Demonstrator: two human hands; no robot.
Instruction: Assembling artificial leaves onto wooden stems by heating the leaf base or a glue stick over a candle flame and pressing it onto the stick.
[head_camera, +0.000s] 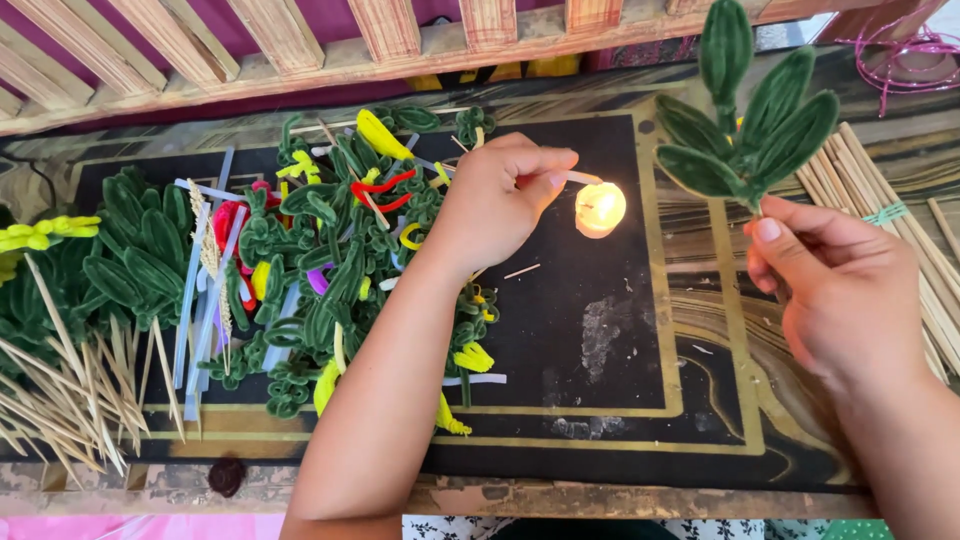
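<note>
Two hands work over a black, gold-bordered tabletop (600, 340): left hand (495, 200) pinches a white stick (583, 178) at the lit candle (600, 208) mid-table; right hand (835, 290) grips a green leaf sprig (745, 120) near the right edge.

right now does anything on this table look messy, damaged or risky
Yes. A small lit candle burns on the black tabletop, close to a loose heap of green fuzzy pipe-cleaner leaves. The left hand holds a thin translucent stick at the flame. Pale smudges mark the black surface.
</note>
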